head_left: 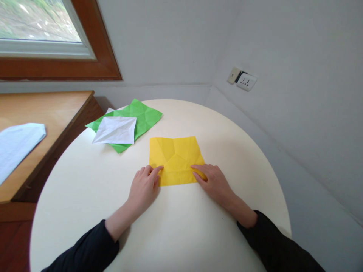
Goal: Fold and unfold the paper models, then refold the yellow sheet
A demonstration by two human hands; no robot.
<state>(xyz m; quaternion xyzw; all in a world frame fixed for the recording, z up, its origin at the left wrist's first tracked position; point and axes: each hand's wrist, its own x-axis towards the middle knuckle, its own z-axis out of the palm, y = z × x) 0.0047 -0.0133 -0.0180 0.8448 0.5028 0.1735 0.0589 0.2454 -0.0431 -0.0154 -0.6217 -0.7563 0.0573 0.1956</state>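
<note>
A sheet of yellow paper (177, 156), marked with crease lines, lies on the white round table in front of me. My left hand (146, 185) grips its left edge near the lower corner, thumb on top and the other fingers curled and partly hidden. At the right edge, my right hand (214, 183) has thumb and forefinger on the paper, which bends up a little between them. Farther off to the left, a creased white paper (116, 129) rests on top of a creased green paper (144, 116).
The round table (176, 230) has a curved edge close to the walls. On the left stands a wooden desk (56, 104) with a pale blue cloth (19, 145) on it. A wood-framed window (110, 56) is above, and a wall socket (246, 82) sits at the right.
</note>
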